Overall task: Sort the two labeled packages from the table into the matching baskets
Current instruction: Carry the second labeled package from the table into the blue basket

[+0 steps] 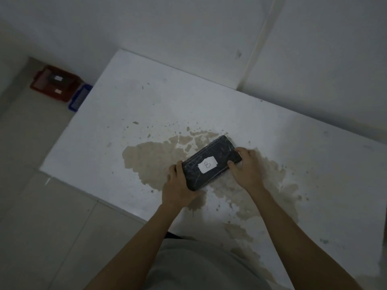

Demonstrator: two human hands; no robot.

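I watch the left hand (178, 190) and right hand (246, 167) clasp opposite ends of the black plastic-wrapped B-labelled package (211, 162) | long axis hand-to-hand | red plastic basket (38, 83) well beyond the left.

Dim, grey light throughout, soft shadows only, no glare on the white table (117, 114), corners murky, wide-angle bending at edges, slightly soft focus
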